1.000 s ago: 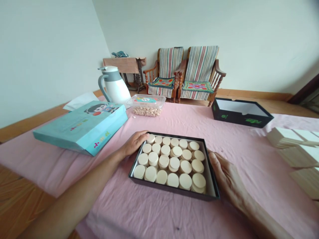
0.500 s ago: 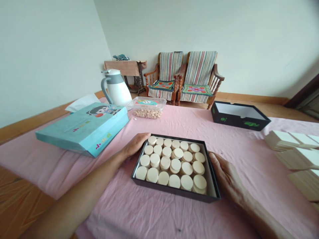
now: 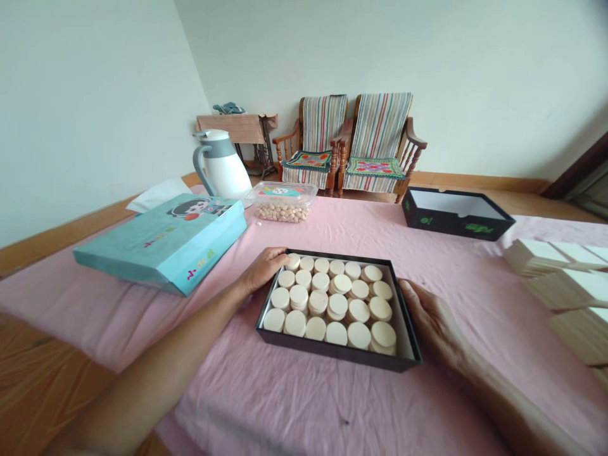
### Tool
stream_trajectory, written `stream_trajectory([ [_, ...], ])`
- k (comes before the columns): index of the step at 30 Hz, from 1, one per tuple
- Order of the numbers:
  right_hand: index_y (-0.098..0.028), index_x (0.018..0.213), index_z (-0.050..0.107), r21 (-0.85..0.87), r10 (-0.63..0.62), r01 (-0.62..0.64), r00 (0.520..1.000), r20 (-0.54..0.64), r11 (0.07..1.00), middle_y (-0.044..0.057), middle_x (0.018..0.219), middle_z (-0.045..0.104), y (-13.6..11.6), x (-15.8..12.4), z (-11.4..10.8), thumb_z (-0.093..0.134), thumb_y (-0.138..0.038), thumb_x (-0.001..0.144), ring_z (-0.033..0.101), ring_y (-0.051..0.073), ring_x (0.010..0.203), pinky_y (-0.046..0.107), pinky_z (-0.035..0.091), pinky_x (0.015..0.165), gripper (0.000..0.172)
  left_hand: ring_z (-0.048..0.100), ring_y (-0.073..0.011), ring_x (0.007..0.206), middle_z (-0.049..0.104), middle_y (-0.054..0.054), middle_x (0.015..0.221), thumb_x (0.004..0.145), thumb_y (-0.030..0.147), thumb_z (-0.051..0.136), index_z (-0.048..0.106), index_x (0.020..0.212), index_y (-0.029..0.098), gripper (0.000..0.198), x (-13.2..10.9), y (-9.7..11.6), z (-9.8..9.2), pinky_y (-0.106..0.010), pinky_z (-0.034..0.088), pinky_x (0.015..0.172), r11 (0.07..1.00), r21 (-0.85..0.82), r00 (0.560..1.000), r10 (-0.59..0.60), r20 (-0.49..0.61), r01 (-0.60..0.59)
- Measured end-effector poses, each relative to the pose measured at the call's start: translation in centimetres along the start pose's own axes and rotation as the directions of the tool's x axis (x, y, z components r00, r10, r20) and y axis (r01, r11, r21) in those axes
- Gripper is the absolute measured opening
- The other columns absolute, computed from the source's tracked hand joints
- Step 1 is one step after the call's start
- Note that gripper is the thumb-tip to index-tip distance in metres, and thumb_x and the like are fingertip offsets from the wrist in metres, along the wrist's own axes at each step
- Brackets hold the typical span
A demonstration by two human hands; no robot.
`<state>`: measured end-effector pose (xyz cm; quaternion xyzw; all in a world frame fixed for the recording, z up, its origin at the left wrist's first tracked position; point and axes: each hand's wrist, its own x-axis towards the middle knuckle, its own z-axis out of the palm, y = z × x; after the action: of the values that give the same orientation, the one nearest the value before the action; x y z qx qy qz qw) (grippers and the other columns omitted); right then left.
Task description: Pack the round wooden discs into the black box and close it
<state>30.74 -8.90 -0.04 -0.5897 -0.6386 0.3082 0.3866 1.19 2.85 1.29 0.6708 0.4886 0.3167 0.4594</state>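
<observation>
A black box (image 3: 332,356) with a pale inside sits on the pink cloth in front of me. Rows of stacked round wooden discs (image 3: 337,305) fill most of it, with a narrow gap along its right wall. My left hand (image 3: 266,268) grips the box's far left corner, thumb on the rim. On the opposite side, my right hand (image 3: 431,320) holds the right wall, its thumb near the top edge and its other fingers partly hidden.
A light blue carton (image 3: 161,244) and a white jug (image 3: 225,168) stand at the left. Behind the box is a clear tub (image 3: 282,204) of small pieces. An empty black box (image 3: 458,215) and stacked wooden squares (image 3: 565,278) are at the right.
The disc box has moved slightly away from me and a little to the right, with both hands still on it. The view has shifted slightly.
</observation>
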Motion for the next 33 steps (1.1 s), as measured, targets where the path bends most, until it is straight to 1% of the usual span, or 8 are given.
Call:
stream_trajectory([
  [7,-0.022,0.077,0.056,-0.054,-0.023,0.021,0.999,-0.037,0.998,0.004,0.075,0.064,-0.2,0.2,-0.1,0.027,-0.051,0.093,0.059,0.019,0.07,0.028,0.046,0.061,0.044,0.05,-0.0136,0.058,0.055,0.002,0.063,0.073,0.035,0.049,0.052,0.069,0.016,0.02,-0.3,0.0,0.2,-0.022,0.037,0.052,0.999,-0.034,1.0,0.017,0.011,-0.017],
  [9,-0.022,0.08,0.059,-0.051,-0.012,0.008,0.997,-0.076,0.999,0.004,0.074,0.065,0.5,0.4,0.0,0.027,-0.052,0.092,0.059,0.019,0.069,0.029,0.047,0.062,0.045,0.05,-0.0139,0.059,0.055,0.002,0.063,0.074,0.037,0.049,0.052,0.069,0.016,0.023,-0.3,-0.2,0.2,-0.022,0.038,0.053,0.999,-0.04,0.999,0.031,0.008,-0.031],
  [12,-0.022,0.095,0.062,0.008,0.038,-0.037,0.987,-0.155,0.999,0.004,0.075,0.066,2.1,0.9,0.1,0.028,-0.056,0.09,0.061,0.02,0.069,0.03,0.049,0.063,0.048,0.049,-0.0141,0.06,0.054,0.002,0.063,0.079,0.043,0.044,0.051,0.067,0.016,0.03,-0.2,-0.4,0.2,-0.024,0.039,0.056,0.997,-0.051,0.998,0.059,-0.006,-0.059],
  [14,-0.02,0.1,0.062,0.053,0.059,-0.049,0.976,-0.212,0.997,0.005,0.075,0.066,3.4,1.3,0.0,0.03,-0.058,0.089,0.061,0.019,0.067,0.031,0.049,0.063,0.051,0.048,-0.0142,0.06,0.053,0.002,0.062,0.081,0.044,0.039,0.048,0.065,0.017,0.033,-0.1,-0.6,0.2,-0.024,0.039,0.057,0.995,-0.056,0.997,0.077,-0.024,-0.078],
  [19,-0.015,0.094,0.062,0.089,0.075,-0.044,0.92,-0.386,0.995,0.006,0.071,0.062,5.8,2.4,-0.8,0.032,-0.063,0.086,0.058,0.016,0.059,0.029,0.047,0.056,0.057,0.044,-0.014,0.055,0.05,0.002,0.057,0.082,0.047,0.036,0.045,0.061,0.018,0.037,0.0,-1.1,0.1,-0.025,0.036,0.054,0.992,-0.048,0.993,0.112,-0.048,-0.114],
  [22,-0.014,0.091,0.061,0.1,0.104,-0.066,0.89,-0.443,0.993,0.006,0.068,0.06,6.7,2.9,-1.4,0.033,-0.066,0.084,0.057,0.016,0.056,0.028,0.046,0.053,0.06,0.042,-0.0136,0.051,0.048,0.002,0.053,0.083,0.048,0.035,0.044,0.058,0.018,0.039,0.1,-1.3,0.1,-0.025,0.034,0.051,0.992,-0.037,0.992,0.12,-0.043,-0.121],
  [26,-0.014,0.089,0.062,0.1,0.119,-0.081,0.872,-0.474,0.992,0.006,0.068,0.061,7.5,3.3,-1.6,0.035,-0.068,0.082,0.056,0.015,0.053,0.027,0.044,0.051,0.061,0.041,-0.0132,0.052,0.047,0.003,0.051,0.082,0.045,0.036,0.042,0.056,0.019,0.038,0.3,-1.6,0.0,-0.025,0.032,0.051,0.989,-0.025,0.988,0.145,-0.063,-0.146],
  [33,-0.014,0.088,0.062,0.056,0.097,-0.08,0.874,-0.476,0.995,0.006,0.067,0.061,7.7,3.4,-1.5,0.033,-0.068,0.082,0.057,0.015,0.054,0.028,0.045,0.054,0.062,0.04,-0.0124,0.049,0.045,0.004,0.05,0.081,0.043,0.036,0.044,0.059,0.019,0.034,0.1,-1.8,0.0,-0.024,0.029,0.048,0.982,-0.04,0.98,0.179,-0.086,-0.183],
])
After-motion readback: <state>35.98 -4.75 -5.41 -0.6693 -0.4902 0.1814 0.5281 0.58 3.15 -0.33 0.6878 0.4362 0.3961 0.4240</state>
